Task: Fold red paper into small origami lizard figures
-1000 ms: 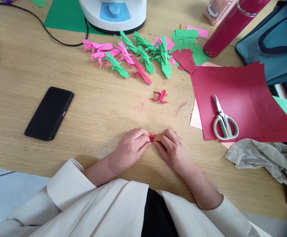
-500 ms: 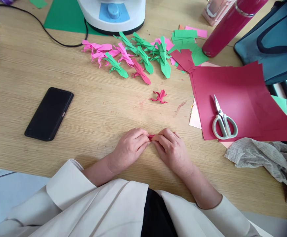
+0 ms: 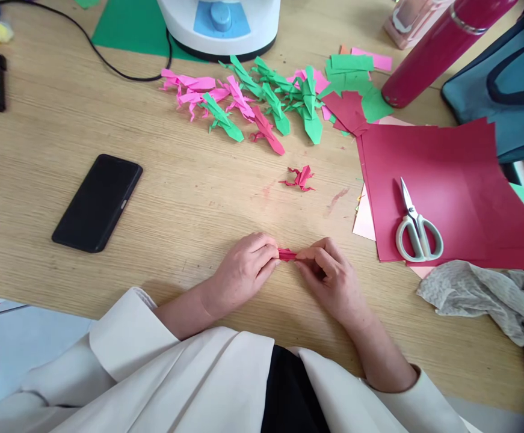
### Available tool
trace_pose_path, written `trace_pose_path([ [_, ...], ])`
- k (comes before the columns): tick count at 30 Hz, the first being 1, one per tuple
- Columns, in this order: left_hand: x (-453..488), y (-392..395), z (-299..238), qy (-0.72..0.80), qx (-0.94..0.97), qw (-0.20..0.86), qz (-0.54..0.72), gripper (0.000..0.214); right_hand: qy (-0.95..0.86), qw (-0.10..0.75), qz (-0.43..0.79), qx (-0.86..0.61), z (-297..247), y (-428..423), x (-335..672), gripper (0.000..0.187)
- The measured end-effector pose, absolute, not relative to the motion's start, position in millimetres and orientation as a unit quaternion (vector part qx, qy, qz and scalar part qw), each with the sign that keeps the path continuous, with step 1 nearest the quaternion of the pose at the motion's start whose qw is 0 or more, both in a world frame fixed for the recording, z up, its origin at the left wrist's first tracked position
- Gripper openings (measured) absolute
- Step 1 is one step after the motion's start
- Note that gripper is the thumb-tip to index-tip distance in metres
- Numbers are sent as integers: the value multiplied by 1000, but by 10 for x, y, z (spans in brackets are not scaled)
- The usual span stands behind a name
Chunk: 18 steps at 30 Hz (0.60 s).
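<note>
Between my two hands is a small strip of folded red paper (image 3: 287, 254), its middle showing and both ends hidden under fingers. My left hand (image 3: 249, 264) pinches its left end, and my right hand (image 3: 331, 276) pinches the right end between thumb and fingers. Just beyond them on the table lies a small red origami figure (image 3: 302, 178) with thin bent legs. Farther back, several pink origami figures (image 3: 239, 99) and green origami figures (image 3: 310, 108) lie in a cluster, along with a longer red origami figure (image 3: 268, 131).
White-handled scissors (image 3: 417, 231) rest on red paper sheets (image 3: 451, 180) at the right, by a crumpled grey cloth (image 3: 473, 294). A black phone (image 3: 98, 203) lies left. Behind stand a white appliance (image 3: 225, 36), a red bottle (image 3: 442, 51) and a blue bag (image 3: 509, 90).
My right hand has moved slightly away from my left, so more of the folded red paper shows between them. The whole view has shifted a little.
</note>
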<state>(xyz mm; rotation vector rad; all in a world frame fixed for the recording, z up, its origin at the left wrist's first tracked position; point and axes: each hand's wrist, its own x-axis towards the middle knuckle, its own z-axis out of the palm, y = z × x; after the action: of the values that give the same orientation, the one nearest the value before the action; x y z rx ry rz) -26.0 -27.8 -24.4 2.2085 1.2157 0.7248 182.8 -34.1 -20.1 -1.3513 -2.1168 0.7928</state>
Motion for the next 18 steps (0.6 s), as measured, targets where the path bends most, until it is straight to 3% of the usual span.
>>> trace_pose_path([
  [18,-201,-283,-193,510,781,236,274,11,-800,195,199,-531,-177,-333,1679,12],
])
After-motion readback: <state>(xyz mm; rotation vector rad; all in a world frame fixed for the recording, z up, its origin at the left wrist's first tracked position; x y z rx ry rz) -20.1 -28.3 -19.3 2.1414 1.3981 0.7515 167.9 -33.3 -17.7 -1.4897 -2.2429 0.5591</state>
